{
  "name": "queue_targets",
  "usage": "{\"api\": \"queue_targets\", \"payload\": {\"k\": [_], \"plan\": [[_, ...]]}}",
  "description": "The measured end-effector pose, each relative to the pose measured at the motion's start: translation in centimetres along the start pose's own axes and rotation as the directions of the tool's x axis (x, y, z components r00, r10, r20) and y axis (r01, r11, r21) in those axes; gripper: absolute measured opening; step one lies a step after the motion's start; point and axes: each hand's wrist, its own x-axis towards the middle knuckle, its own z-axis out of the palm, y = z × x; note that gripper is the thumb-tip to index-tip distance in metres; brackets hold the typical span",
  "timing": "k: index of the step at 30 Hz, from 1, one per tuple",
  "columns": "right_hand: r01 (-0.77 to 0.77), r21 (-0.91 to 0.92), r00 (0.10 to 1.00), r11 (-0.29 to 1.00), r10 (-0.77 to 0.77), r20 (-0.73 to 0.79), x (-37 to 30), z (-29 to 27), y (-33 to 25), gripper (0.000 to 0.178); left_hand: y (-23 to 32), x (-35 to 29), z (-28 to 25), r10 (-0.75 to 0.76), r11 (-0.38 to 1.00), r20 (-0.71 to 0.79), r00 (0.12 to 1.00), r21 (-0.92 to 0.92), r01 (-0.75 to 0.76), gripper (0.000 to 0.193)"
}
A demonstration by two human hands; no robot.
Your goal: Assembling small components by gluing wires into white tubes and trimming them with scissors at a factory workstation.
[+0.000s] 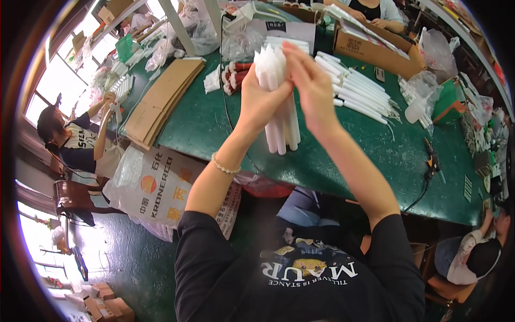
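White tubes (281, 115), a whole bundle of them, stand upright over the near part of the green table (343, 161), lower ends fanning out just above the surface. Left hand (261, 99) is wrapped round the bundle from the left, fingers curled tight about its middle, a bead bracelet (224, 166) on that wrist. Right hand (311, 86) sits at the top of the bundle on the right side, fingers nearly straight and only lightly bent, pressing against the tube tops; whether it truly grips them I cannot tell. Behind the hands, further along the table, more loose white tubes (359, 94) lie in a row running to the right, well apart from the bundle. Far right, an open cardboard box (375, 51) with another person's hands at it. Left of the bundle, flat cardboard sheets (163, 99) are stacked on the table edge. Down low on the left, a printed white sack (161, 188) rests by the table, and a seated person (75, 139) works beyond it.
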Motion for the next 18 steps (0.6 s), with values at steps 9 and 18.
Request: {"api": "queue_targets", "payload": {"k": [9,18], "plan": [[0.363,0.411,0.903,0.836,-0.209,-0.375,1.4,-10.9,-10.8,0.029,2.0,-1.7,-2.7,0.196,0.979,-0.129,0.972,0.078,-0.187,0.017],[-0.354,-0.352,0.566,0.867,0.498,0.658,-15.7,1.0,-4.9,0.027,7.9,-13.3,-12.8,0.493,0.853,-0.517,0.700,0.129,-0.506,0.028]]}}
